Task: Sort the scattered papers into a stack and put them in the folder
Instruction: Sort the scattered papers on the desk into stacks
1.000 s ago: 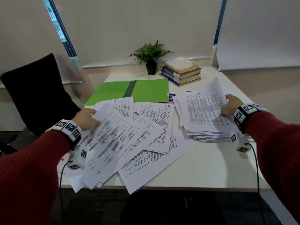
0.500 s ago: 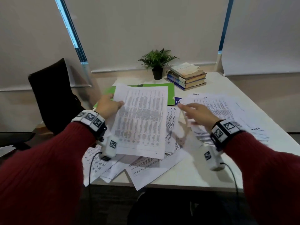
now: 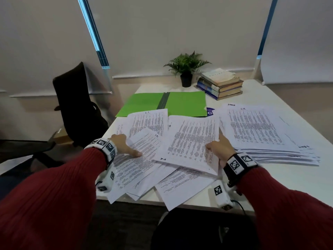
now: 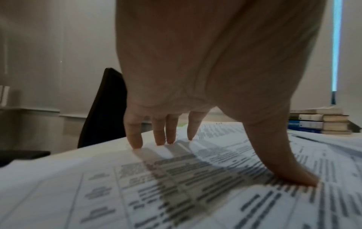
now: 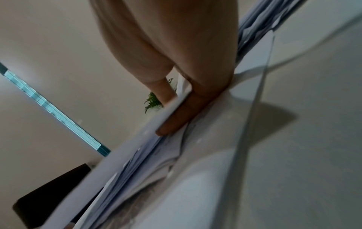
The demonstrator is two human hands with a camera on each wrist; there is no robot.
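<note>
The green folder (image 3: pixel 182 103) lies open and flat on the white table (image 3: pixel 281 179), and everything else is placed here from it. Toward the person from the folder, loose printed papers (image 3: pixel 142 168) lie fanned and overlapping, some hanging over the table's near edge. The left hand (image 3: pixel 124 144) rests on this scatter with fingers (image 4: pixel 135 136) straight and spread, fingertips and thumb touching the top page and holding nothing. The right hand (image 3: pixel 219 147) pinches the near right corner of one printed sheet (image 3: pixel 192 141), thumb on its face and fingers (image 5: pixel 182 114) under it, so that edge is lifted off the papers below. To the right of the folder and nearer the person sits a thicker stack of papers (image 3: pixel 261 136), roughly squared, its edges slightly staggered. Behind the folder's right half stands a small potted plant (image 3: pixel 186 69), with a pile of books (image 3: pixel 220 83) just beside it. A black chair (image 3: pixel 77 103) stands off the table to the folder's left. Both forearms wear dark red sleeves (image 3: pixel 54 195) and marker-printed wristbands (image 3: pixel 105 147).
</note>
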